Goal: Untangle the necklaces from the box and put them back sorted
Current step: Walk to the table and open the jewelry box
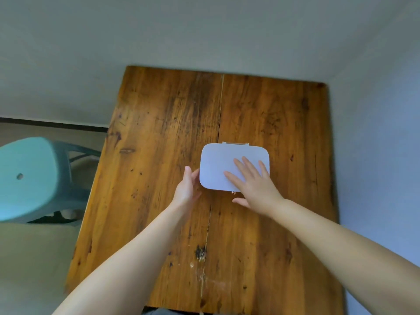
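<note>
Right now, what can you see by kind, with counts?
White box, lid closed: 1
Hands on the box: 2, left hand, right hand
Wooden table: 1
Teal stool: 1
Necklaces in view: 0
Total: 5

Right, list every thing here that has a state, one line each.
box: lid shut, flat on the table, hinge on the far side
left hand: open, fingers against the box's left edge
right hand: open, palm down on the lid, thumb at the near edge
table: bears only the box
stool: unoccupied
</note>
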